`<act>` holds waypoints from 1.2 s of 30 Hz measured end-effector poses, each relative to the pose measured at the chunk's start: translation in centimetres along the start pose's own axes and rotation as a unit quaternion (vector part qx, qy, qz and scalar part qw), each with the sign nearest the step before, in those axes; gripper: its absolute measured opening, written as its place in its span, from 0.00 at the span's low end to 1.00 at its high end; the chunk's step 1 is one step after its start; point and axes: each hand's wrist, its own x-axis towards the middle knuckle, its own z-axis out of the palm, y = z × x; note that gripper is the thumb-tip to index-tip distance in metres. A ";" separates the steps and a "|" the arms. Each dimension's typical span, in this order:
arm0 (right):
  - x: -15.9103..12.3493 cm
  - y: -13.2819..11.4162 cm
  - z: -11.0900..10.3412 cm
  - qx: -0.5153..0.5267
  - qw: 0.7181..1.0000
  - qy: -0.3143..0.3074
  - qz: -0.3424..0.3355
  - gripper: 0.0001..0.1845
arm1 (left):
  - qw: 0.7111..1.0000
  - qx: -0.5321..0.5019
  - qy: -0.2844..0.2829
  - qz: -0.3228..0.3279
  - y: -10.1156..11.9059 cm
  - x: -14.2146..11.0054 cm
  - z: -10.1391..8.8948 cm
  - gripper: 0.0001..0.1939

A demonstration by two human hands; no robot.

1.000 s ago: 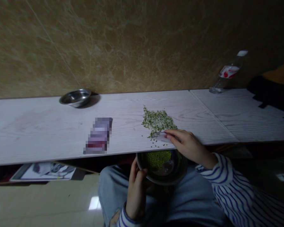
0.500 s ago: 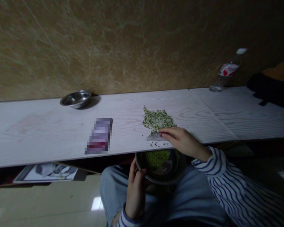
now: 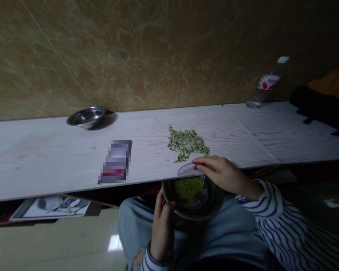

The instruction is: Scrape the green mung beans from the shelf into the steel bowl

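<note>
My left hand (image 3: 163, 227) grips the left rim of a metal bowl (image 3: 196, 217), held above my lap just under the table's front edge. Green mung beans (image 3: 188, 188) lie inside it, mostly toward its left and back. In my right hand (image 3: 222, 171), thumb and fingers pinch a thin, translucent plastic piece with a curved edge (image 3: 186, 170). That piece rests at the table's front edge, right above the bowl. Just behind it, loose mung beans (image 3: 186, 142) are scattered in a patch on the white table (image 3: 147, 150).
A second metal bowl (image 3: 86, 118) stands at the back left by the wall. A pixelated flat purple item (image 3: 115, 161) lies left of the beans. At the back right are a plastic bottle (image 3: 267, 83) and dark cloth (image 3: 320, 109). A shelf holds a picture (image 3: 56, 207) below the table.
My right hand has drawn the plastic piece toward me to the table's edge. The few beans near that edge are no longer visible there. My left hand keeps the bowl in place.
</note>
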 end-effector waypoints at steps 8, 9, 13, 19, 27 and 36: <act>-0.5 0.5 0.2 -0.003 0.998 0.035 0.048 0.14 | 1.000 -0.003 -0.001 0.002 -0.5 0.3 -0.7 0.34; -0.5 0.3 0.4 -0.003 0.998 0.038 0.048 0.14 | 1.000 -0.006 0.000 0.005 -0.5 0.3 -0.8 0.34; 0.0 -0.7 1.6 -0.002 0.995 0.077 0.069 0.15 | 1.000 -0.012 0.008 0.001 -0.4 0.2 -1.0 0.35; 1.8 -3.6 5.1 -0.068 0.988 0.131 0.037 0.17 | 1.000 -0.014 0.018 -0.001 -0.3 0.3 -0.9 0.34; 2.5 -3.3 6.4 -0.154 0.982 0.111 0.022 0.17 | 0.999 -0.020 0.031 -0.005 -0.3 0.7 -1.7 0.34; 2.3 0.0 2.6 -0.255 0.961 0.106 0.004 0.16 | 1.000 -0.011 0.014 -0.020 -1.0 0.7 -0.9 0.34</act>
